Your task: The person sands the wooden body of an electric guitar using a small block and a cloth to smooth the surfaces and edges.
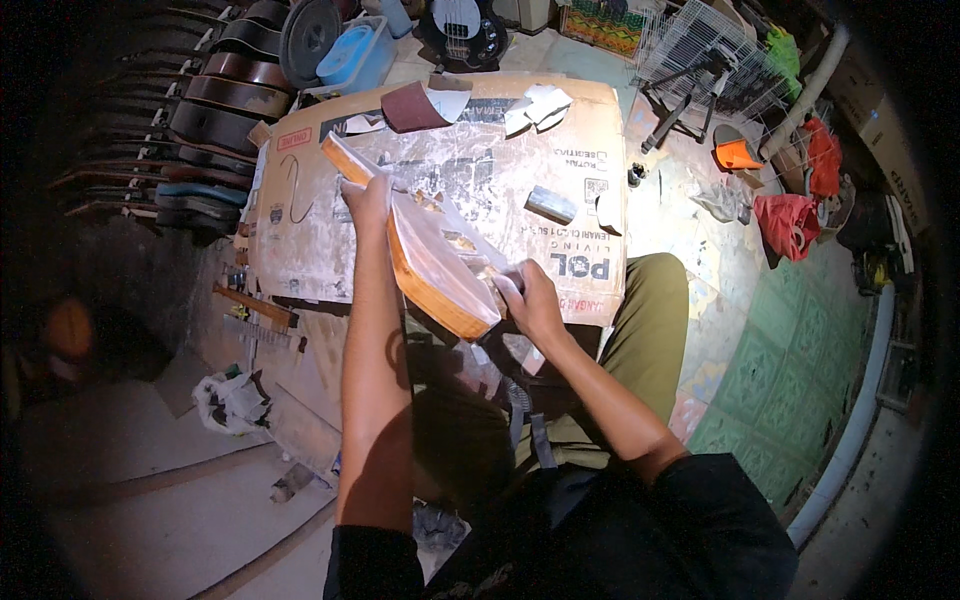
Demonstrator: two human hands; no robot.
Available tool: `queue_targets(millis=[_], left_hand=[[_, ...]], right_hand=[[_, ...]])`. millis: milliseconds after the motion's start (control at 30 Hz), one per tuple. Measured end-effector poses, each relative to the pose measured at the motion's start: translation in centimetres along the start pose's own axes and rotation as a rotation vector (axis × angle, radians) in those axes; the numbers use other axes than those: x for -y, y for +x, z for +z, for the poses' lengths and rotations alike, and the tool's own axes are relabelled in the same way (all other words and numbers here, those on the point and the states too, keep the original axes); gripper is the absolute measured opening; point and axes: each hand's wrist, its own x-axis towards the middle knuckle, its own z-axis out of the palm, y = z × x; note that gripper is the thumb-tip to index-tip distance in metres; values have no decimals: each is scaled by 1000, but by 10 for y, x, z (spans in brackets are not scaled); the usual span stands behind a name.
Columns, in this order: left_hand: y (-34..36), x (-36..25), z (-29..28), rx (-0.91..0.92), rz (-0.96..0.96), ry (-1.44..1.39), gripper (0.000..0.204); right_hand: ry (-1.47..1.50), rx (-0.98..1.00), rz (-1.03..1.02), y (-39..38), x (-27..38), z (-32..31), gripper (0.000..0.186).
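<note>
Showing bare, matt wood on the unfinished guitar body (440,265), orange-toned along its smooth side. Lying beneath, a worn, scuffed cardboard sheet (560,150), dull and papery. Resting there, reddish-brown sandpaper (412,106), probably rough. Gleaming darkly, glossy lacquered guitars (225,95).

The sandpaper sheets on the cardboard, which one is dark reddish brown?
The dark reddish-brown sandpaper sheet at the cardboard's far edge, left of the pale sheets; the others are whitish.
</note>
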Motion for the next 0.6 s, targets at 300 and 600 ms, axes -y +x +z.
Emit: queue_targets(millis=[300, 600], left_hand=[[2, -5, 6, -76, -26, 120, 64], [16, 0, 10, -176, 34, 197, 68]], right_hand=[[69, -12, 1, -10, -15, 5, 24], [201, -95, 86, -7, -21, 2, 20]])
